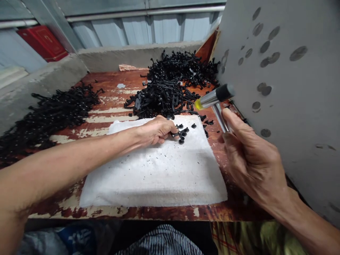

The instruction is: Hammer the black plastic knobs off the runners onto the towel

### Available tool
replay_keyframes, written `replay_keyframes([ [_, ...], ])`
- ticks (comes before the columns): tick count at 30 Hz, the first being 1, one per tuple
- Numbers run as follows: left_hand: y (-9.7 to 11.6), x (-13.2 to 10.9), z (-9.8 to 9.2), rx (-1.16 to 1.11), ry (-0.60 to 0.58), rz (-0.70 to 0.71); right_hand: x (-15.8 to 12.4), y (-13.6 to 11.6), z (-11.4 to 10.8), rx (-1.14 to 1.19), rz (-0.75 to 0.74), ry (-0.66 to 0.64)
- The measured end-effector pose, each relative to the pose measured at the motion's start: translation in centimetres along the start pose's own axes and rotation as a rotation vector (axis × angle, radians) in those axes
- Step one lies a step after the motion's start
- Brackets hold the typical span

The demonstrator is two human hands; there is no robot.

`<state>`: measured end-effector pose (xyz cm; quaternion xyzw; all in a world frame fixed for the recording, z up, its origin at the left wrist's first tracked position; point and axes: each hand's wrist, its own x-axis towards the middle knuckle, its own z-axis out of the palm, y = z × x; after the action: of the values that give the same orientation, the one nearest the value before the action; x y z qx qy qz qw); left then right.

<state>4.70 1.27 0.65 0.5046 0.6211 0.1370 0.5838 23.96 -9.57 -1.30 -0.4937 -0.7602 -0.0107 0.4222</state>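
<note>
My right hand point(247, 152) is closed around the handle of a small mallet point(212, 99), raised above the right edge of a white cloth. The mallet's head has one yellow face and one black face. Over the cloth's far part, my left hand point(160, 131) pinches a black plastic part point(180, 134). Several small round black pieces point(181, 140) sit by its fingertips. Fine black specks dot the white cloth point(154, 191). Part of what the left hand holds is hidden by its fingers.
A large heap of black plastic parts point(164, 95) lies beyond the cloth, and another pile point(55, 117) lies at left. The worn red-brown tabletop point(106, 106) meets a low concrete ledge. A spotted grey panel point(287, 88) stands at right. A red box point(44, 42) rests back left.
</note>
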Motion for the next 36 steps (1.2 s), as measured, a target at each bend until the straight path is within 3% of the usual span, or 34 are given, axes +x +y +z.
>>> replay_keyframes([
  [4,-0.3,0.3,0.0,-0.029,-0.016,0.005,-0.1,0.6,0.4,-0.065,-0.074,-0.24],
  [5,-0.4,0.4,0.0,-0.038,-0.027,0.0,-0.1,0.8,0.5,-0.053,-0.071,-0.25],
  [8,-0.7,0.5,0.0,-0.053,-0.064,-0.003,-0.3,0.8,0.6,-0.004,-0.016,-0.079],
  [12,-0.7,0.5,0.1,-0.057,-0.047,-0.015,-0.9,0.8,0.9,-0.081,-0.095,-0.211],
  [15,-0.6,0.5,0.1,-0.068,-0.084,-0.019,-1.2,1.1,1.0,-0.07,-0.045,-0.148],
  [17,-0.4,0.3,-0.1,-0.072,-0.103,-0.017,-1.5,1.3,1.0,-0.049,-0.037,-0.187],
  [19,-0.4,0.0,-0.3,-0.046,-0.114,0.001,-1.8,1.3,0.9,0.028,0.05,-0.228],
  [23,-0.5,-1.2,-0.7,0.029,-0.137,0.154,-2.7,0.8,0.6,0.359,0.451,-0.184],
  [28,-0.7,-1.6,-0.1,0.191,-0.199,0.323,-3.2,-0.5,0.4,0.667,0.845,-0.257],
  [31,-0.8,-1.1,0.4,0.259,-0.201,0.384,-3.1,-0.9,0.3,0.748,0.95,-0.224],
  [36,-1.1,-0.1,0.5,0.163,-0.21,0.329,-3.1,-1.0,0.3,0.783,0.982,-0.213],
])
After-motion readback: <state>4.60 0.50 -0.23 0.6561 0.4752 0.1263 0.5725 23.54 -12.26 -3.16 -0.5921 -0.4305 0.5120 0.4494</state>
